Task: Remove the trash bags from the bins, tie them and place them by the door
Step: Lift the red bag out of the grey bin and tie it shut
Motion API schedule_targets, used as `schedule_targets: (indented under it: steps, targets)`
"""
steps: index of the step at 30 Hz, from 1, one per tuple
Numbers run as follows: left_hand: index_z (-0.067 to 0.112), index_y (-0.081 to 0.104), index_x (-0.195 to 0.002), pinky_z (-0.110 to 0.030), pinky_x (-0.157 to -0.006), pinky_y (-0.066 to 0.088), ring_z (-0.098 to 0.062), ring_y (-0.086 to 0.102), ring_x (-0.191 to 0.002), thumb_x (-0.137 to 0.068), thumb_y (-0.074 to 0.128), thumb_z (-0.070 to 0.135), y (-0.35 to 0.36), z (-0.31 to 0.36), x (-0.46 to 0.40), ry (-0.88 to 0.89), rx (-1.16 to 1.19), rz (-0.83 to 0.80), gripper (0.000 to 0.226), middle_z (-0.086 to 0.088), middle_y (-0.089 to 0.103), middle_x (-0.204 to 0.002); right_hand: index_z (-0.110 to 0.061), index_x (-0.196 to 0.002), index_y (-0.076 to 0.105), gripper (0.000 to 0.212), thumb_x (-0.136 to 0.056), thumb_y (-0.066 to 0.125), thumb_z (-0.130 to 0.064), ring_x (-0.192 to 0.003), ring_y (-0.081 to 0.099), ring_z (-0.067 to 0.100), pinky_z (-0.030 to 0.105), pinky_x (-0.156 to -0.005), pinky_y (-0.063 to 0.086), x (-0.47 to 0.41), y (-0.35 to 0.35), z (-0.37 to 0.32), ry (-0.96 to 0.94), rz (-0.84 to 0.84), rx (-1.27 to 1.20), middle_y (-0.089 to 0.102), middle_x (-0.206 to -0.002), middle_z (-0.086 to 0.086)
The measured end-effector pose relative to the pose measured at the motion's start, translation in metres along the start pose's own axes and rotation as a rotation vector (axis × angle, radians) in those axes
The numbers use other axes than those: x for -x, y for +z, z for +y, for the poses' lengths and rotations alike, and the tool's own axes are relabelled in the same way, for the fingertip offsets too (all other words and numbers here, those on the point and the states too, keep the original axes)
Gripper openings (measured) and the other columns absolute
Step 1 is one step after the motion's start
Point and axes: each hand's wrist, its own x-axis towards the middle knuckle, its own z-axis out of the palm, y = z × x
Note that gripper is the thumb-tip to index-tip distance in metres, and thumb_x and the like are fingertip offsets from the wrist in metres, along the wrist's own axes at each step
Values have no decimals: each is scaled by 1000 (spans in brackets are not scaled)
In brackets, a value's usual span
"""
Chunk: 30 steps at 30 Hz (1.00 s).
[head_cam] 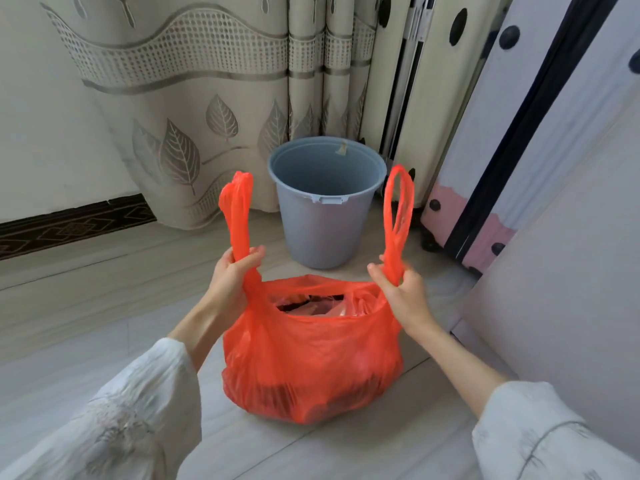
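A full orange trash bag (pixel 311 355) sits on the tiled floor in front of me, its mouth partly open and showing rubbish inside. My left hand (pixel 232 275) grips the bag's left handle (pixel 237 209), which stands up above my fist. My right hand (pixel 401 289) grips the right handle loop (pixel 398 209), also pointing upward. Behind the bag stands a grey-blue plastic bin (pixel 325 220) with no bag in it.
A leaf-patterned curtain (pixel 194 109) hangs behind the bin on the left. A folded white and pink piece with black dots (pixel 460 209) leans at the right. A pale panel (pixel 571 289) rises close on the right.
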Motion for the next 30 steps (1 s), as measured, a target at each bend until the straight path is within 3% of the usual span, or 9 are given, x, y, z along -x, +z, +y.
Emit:
schedule_targets:
  steps: [2,4,7,10,12,17,22,25,30]
  targets:
    - [21,54,-92,-19,-52,44,-6,49,-58,-75,68,24,-5,-6,10,38,-187,-99,23,4,49,-72,-6,-96,65,29,-79,70,-28,-93,60,25,36,-89,45,4,2,13,-120,-66,232,65,-92,13]
    - [24,54,-106,-21,-72,47,-3,58,-81,-71,69,33,-11,-17,18,70,-422,-187,39,11,59,-92,-10,-99,67,22,-83,66,-25,-98,60,20,28,-89,43,3,3,20,-164,-123,307,63,-92,3]
    - [22,60,-99,-23,-86,48,-9,60,-96,-86,61,24,-13,-29,23,163,-574,-236,13,13,63,-101,-8,-96,70,27,-94,49,-25,-64,59,-3,22,-69,42,0,6,11,16,-132,53,60,-73,-1]
    - [16,55,-82,-23,-70,56,-10,67,-78,-96,41,24,-2,-24,15,145,-228,-112,21,11,73,-84,-14,-72,63,37,-98,40,-27,-69,62,-8,19,-76,46,-6,14,-7,164,-140,-326,70,-83,3]
    - [18,46,-74,-30,-62,58,-15,70,-67,-97,36,28,4,-16,7,69,85,-83,27,2,75,-75,-13,-66,51,36,-98,38,-24,-73,69,4,28,-76,49,-7,17,-22,218,-186,-521,72,-65,5]
    - [19,40,-68,-28,-49,56,-15,68,-53,-98,29,37,10,-2,-1,-60,510,-10,37,6,50,-36,-12,-65,43,36,-99,36,-23,-35,54,17,30,-77,53,-6,21,-49,304,-243,-833,33,-30,-4]
    - [18,36,-63,-13,-35,35,-6,20,-23,-99,24,37,20,0,0,-172,456,-99,42,7,22,-28,-15,-62,37,44,-100,26,-35,-23,17,6,18,-42,45,-5,21,-54,372,-329,-953,21,-29,-8]
    - [18,34,-63,-11,-32,24,-6,15,-23,-97,26,34,18,-2,-4,-230,333,-52,39,7,19,-30,-16,-62,39,44,-98,30,-40,-24,15,5,16,-34,30,-3,27,-52,389,-330,-846,19,-32,-8]
    - [15,35,-73,-13,-36,30,-9,18,-31,-79,35,22,17,-3,-1,-296,245,-1,9,2,24,-44,-20,-86,41,16,-92,48,-32,-32,17,4,16,-35,23,1,33,-45,318,-361,-570,22,-48,-7]
